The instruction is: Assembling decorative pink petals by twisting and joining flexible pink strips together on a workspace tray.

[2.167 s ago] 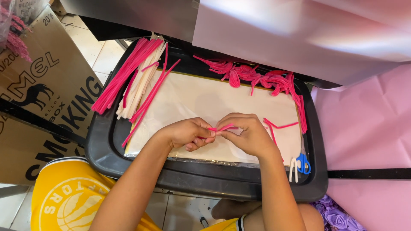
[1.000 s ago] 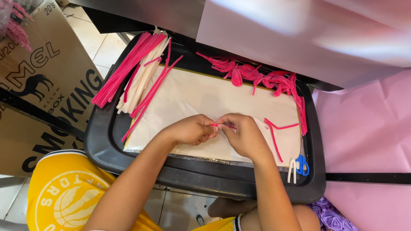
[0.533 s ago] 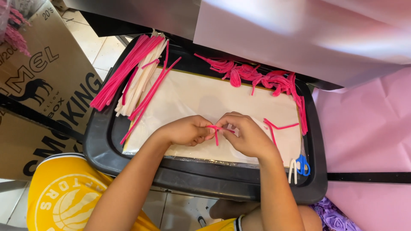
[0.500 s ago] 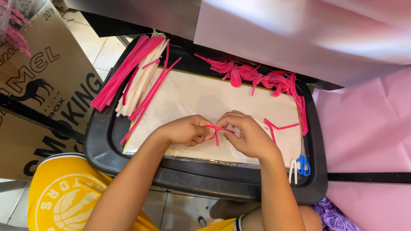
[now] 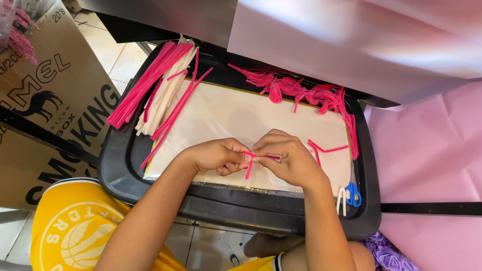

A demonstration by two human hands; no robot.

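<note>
Both my hands meet over a white sheet (image 5: 236, 113) lying in a black tray (image 5: 118, 165). My left hand (image 5: 213, 155) and my right hand (image 5: 286, 158) pinch the same short pink pipe cleaner (image 5: 249, 165), bent so one end hangs down between my fingers. Two loose bent pink pieces (image 5: 326, 149) lie just right of my right hand. A heap of shaped pink pieces (image 5: 301, 93) lies along the tray's far right. Straight pink and white pipe cleaners (image 5: 155, 93) are bundled at the far left.
Small scissors with blue and white handles (image 5: 350, 195) rest in the tray's near right corner. A printed cardboard box (image 5: 45, 105) stands at left. Pink paper (image 5: 432, 155) covers the surface at right, silver sheet (image 5: 351, 35) overhangs the tray's far edge. My yellow shorts (image 5: 70, 231) show below.
My hands have stayed together over the sheet, working the pink pipe cleaner; its free end now hangs down between my fingers. Everything else in the tray is as before.
</note>
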